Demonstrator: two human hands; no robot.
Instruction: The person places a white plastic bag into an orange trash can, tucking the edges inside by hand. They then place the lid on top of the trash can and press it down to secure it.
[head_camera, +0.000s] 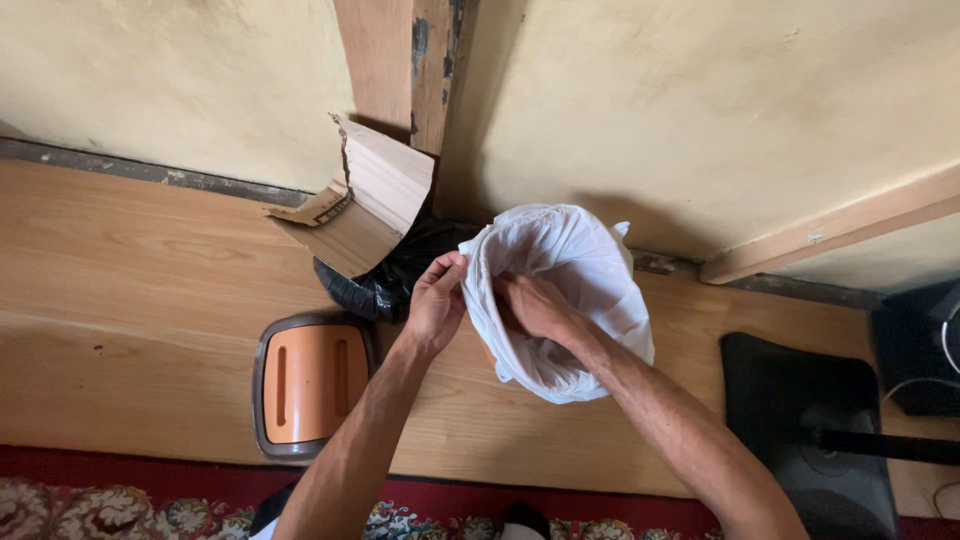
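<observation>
A white plastic bag (580, 270) is held open above the wooden floor. My left hand (436, 300) pinches the bag's rim on its left side. Reaching inside the mouth of the bag, my right hand (538, 308) has its fingers partly hidden by the plastic. A black garbage bag (392, 280) lies just left of the white bag, behind my left hand.
An orange and grey bin lid (305, 383) lies on the wooden floor (130, 300) at lower left. A torn cardboard box (362, 200) leans by the wall corner. A black stand base (800, 420) sits at right. A red patterned carpet (100, 495) runs along the near edge.
</observation>
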